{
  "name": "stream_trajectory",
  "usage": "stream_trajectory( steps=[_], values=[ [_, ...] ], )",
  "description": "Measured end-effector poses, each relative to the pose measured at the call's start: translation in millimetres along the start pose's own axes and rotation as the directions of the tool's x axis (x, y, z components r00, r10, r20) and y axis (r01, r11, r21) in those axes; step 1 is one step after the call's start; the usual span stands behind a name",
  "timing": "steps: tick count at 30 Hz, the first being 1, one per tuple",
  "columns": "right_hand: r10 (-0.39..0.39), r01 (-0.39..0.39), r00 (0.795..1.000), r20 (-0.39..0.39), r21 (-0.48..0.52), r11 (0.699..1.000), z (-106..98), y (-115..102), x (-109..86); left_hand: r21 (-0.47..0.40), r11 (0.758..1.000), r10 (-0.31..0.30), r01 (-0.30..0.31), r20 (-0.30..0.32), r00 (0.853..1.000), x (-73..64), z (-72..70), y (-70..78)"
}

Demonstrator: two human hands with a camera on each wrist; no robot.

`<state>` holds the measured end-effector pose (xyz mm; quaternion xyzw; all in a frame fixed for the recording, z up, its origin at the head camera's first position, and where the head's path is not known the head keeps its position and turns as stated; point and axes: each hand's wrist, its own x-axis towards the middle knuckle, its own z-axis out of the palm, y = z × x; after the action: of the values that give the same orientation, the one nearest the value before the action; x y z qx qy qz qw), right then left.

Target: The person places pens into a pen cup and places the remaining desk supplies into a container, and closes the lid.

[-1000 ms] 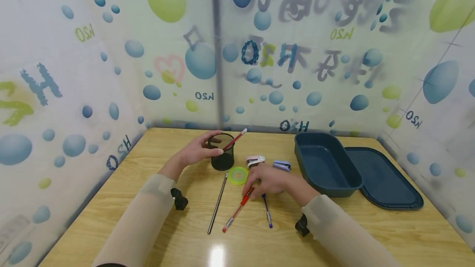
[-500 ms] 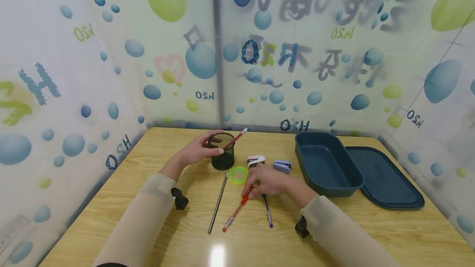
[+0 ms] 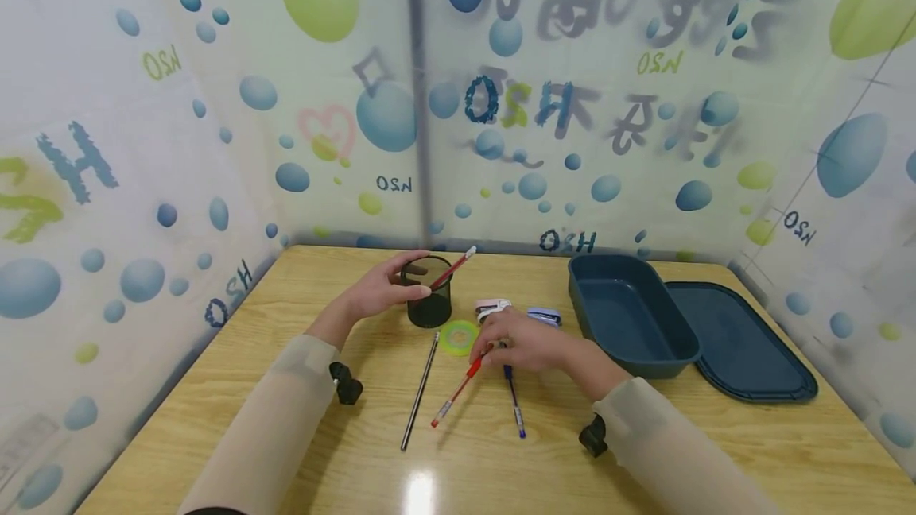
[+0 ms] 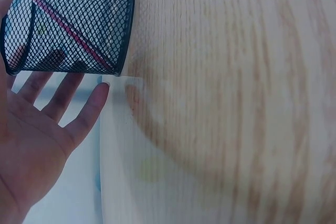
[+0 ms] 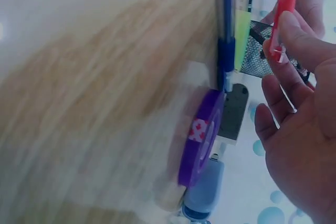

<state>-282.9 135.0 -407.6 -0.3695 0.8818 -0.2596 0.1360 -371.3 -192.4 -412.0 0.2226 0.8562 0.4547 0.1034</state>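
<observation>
My left hand (image 3: pixel 379 292) holds a black mesh pen holder (image 3: pixel 430 311) near its rim, fingers and thumb around its sides. A red pencil (image 4: pixel 63 24) leans inside it, its white end sticking out. My right hand (image 3: pixel 525 340) pinches a red pen (image 3: pixel 456 394) by its red grip between thumb and fingers; the pen slants, its capped end over the table. Under and beside that hand lie a blue pen (image 3: pixel 514 404) and a purple ring-shaped roll (image 5: pixel 201 137), the roll hidden in the head view. A dark pencil (image 3: pixel 420 392) lies to the left of the red pen.
A yellow-green disc (image 3: pixel 458 338) lies in front of the pen holder. Behind the right hand are a pink-and-white small item (image 3: pixel 492 307) and a lilac stapler (image 3: pixel 545 316). A dark blue box (image 3: pixel 630 316) and its lid (image 3: pixel 747 344) stand at right.
My right hand has raised the red pen slightly off the table and shifted a little to the right. The left hand and pen holder have stayed put.
</observation>
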Motion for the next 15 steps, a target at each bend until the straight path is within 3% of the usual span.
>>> stream_trajectory(
  steps=[7,15],
  values=[
    [-0.077,0.084,0.994,-0.081,0.093,0.992,-7,-6,-11.7,0.01,1.0,0.001,-0.001,-0.002,1.0,-0.9,-0.1,1.8],
    [-0.042,0.074,0.982,-0.182,0.175,0.982,-11,-11,-22.6,0.027,1.0,-0.009,0.009,-0.009,1.0,-0.7,0.1,2.0]
  ],
)
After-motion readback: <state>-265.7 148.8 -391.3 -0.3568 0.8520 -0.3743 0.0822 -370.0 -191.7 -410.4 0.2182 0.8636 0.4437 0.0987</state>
